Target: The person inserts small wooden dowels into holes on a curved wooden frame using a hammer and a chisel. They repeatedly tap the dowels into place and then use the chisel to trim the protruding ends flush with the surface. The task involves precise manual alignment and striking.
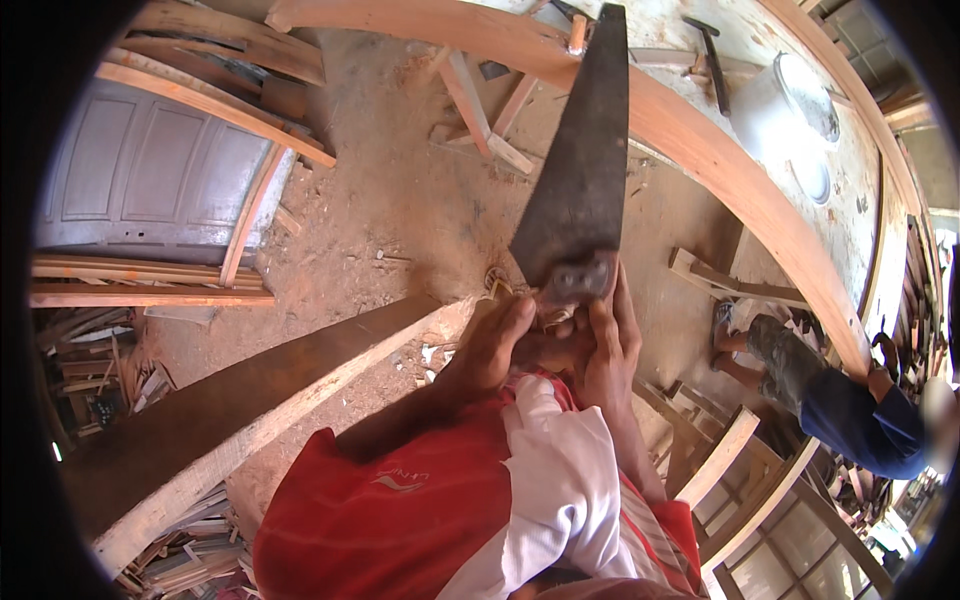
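Note:
A handsaw with a broad dark blade points away from me, its tip at the top of the view, over a long wooden beam. Its handle is close to my body, between my two hands. My right hand is closed around the right side of the handle. My left hand has its fingers curled at the handle's left side, thumb pointing up. Part of the grip is hidden behind the fingers. Just left of my left hand ends a thick wooden plank with a pale cut edge.
The long curved-looking beam crosses in front of me, by a workbench holding a hammer and a white bucket. A co-worker stands at the right. Panelled door and timber lie left; wood scraps lower left.

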Motion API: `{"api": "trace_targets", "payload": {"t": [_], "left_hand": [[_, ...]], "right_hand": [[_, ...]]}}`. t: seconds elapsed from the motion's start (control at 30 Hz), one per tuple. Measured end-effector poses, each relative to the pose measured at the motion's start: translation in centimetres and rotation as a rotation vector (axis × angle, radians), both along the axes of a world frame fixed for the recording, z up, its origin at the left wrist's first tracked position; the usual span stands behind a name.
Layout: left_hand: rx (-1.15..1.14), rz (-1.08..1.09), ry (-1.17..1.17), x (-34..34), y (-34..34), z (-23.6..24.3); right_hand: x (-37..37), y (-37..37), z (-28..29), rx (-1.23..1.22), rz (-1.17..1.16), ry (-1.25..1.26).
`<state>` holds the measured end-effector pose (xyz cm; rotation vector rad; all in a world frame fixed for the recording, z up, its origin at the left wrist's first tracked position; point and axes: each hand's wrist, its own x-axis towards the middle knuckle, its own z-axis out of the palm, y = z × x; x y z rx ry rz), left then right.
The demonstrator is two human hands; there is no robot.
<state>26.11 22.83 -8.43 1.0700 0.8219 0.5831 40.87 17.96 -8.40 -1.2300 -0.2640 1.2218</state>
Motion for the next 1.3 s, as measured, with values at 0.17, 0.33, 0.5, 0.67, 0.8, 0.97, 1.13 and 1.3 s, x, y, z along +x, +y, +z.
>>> {"api": "trace_targets", "payload": {"t": [0.17, 0.33, 0.5, 0.67, 0.8, 0.97, 1.13, 1.3], "left_hand": [[-0.454, 0.094, -0.117, -0.5, 2.8, -0.8], [-0.424, -0.021, -0.04, -0.7, 3.0, 0.0], [-0.455, 0.086, -0.055, -1.8, 2.8, -0.6], [-0.4, -0.034, -0.201, -2.4, 4.3, -3.9], [-0.149, -0.018, -0.017, -1.8, 4.9, -3.7], [0.018, -0.078, 0.033, -1.4, 6.0, -3.4], [-0.021, -0.079, 0.077, -2.0, 6.4, -5.7], [0.216, -0.113, 0.023, -1.1, 5.7, -5.1]], "right_hand": [[-0.1, 2.5, -0.4, 0.103, 0.026, 0.001], [-1.4, 2.3, 1.3, 0.024, -0.007, -0.089], [-1.5, 1.6, -1.2, 0.063, 0.026, -0.114], [-0.3, 2.6, -5.1, -0.084, 0.01, -0.275], [0.6, 2.6, -4.6, 0.017, 0.097, -0.057], [2.0, 1.7, -5.9, 0.065, 0.054, 0.078], [1.6, 3.8, -9.9, 0.059, 0.067, 0.043], [-0.8, 3.0, -5.3, -0.364, -0.118, -0.293]]}}
